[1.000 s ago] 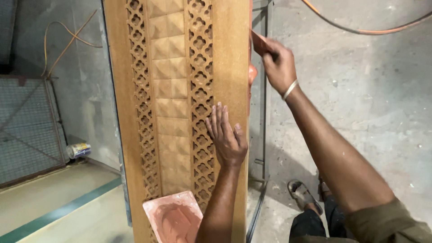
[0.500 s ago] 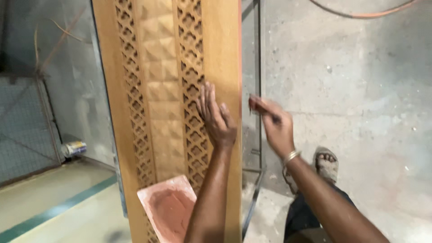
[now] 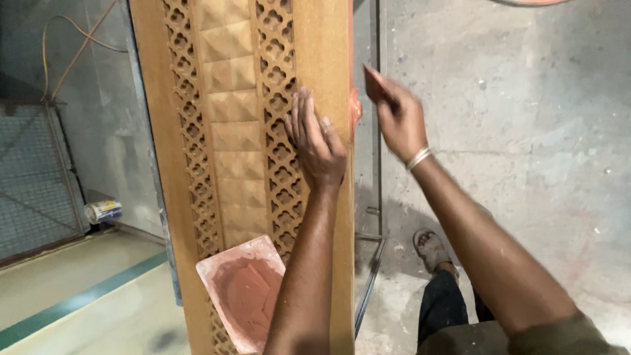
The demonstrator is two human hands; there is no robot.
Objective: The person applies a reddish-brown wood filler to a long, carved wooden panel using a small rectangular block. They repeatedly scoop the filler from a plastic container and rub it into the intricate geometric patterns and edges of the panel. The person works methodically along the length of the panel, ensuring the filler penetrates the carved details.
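The left hand (image 3: 317,141) lies flat with fingers together on the carved wooden door panel (image 3: 246,131), near its right edge. The right hand (image 3: 397,115) is just beside this edge and pinches a small reddish blade (image 3: 374,82). A square pink tray (image 3: 244,292) of reddish paste rests on the panel's lower part.

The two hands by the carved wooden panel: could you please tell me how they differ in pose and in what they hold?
The left hand lies flat, palm down, on the carved wooden panel, over its lattice strip; the right hand is raised off the panel's edge. The left hand holds nothing; the right hand pinches a small reddish-brown scraper. The right wrist wears a metal bangle; the left shows none. Both are bare and reach forward.
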